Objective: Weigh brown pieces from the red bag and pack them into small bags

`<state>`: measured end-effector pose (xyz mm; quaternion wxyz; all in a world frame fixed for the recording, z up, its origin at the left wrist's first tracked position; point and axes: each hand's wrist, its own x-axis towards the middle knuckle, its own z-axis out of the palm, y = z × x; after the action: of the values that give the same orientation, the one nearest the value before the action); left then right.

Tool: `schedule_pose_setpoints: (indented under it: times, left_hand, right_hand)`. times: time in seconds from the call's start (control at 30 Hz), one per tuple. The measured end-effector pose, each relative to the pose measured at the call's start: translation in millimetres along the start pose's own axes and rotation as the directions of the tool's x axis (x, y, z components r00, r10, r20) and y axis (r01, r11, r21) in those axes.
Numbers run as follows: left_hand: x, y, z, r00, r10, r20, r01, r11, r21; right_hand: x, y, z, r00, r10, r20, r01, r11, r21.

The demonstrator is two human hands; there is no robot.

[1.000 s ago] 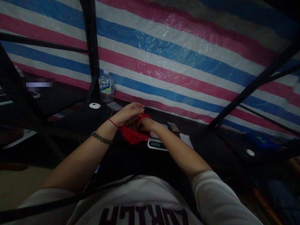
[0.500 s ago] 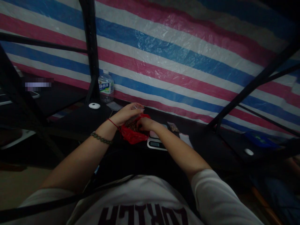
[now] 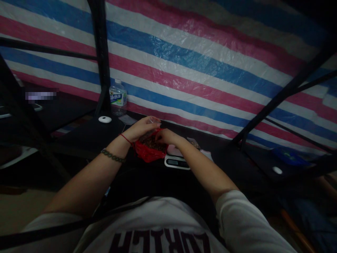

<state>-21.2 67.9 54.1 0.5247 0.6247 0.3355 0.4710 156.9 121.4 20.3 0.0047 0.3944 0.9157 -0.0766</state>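
Observation:
A red plastic bag [image 3: 147,153] holding dark brown bits lies open on the dark table in front of me. My left hand [image 3: 140,128] hovers over the bag, fingers curled around a small clear packet [image 3: 153,121]. My right hand [image 3: 165,136] reaches into the bag's far rim with fingers pinched together; what they hold is too small to make out. A white digital scale [image 3: 176,160] stands just right of the bag, under my right forearm.
A water bottle [image 3: 117,102] stands at the back by a black post [image 3: 101,56]. A white round disc [image 3: 105,119] lies near it. Small filled packets [image 3: 194,142] lie beyond the scale. A striped tarp [image 3: 210,63] backs the table. Another white disc [image 3: 277,170] sits right.
My right hand has lifted a little and moved toward the far edge of the bag, nearer my left hand. The left hand has barely moved.

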Motion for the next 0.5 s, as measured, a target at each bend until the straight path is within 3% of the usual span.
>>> schedule_pose_setpoints:
  times: [0.1,0.27,0.5]
  left_hand:
    - [-1,2,0.9,1.0,-0.01,-0.007,0.011,0.999,0.031]
    - [-1,1,1.1,1.0,-0.018,-0.006,0.019,0.999,0.043]
    - [-1,-1,3.9,1.0,-0.031,0.001,0.031,0.998,0.053]
  right_hand:
    - [-17,13,-17,0.998,-0.015,-0.055,0.017,0.999,0.038]
    - [-56,45,-40,0.993,0.101,-0.066,-0.102,0.995,-0.002]
    - [-86,56,-38,0.98,0.197,-0.012,-0.193,0.946,-0.26]
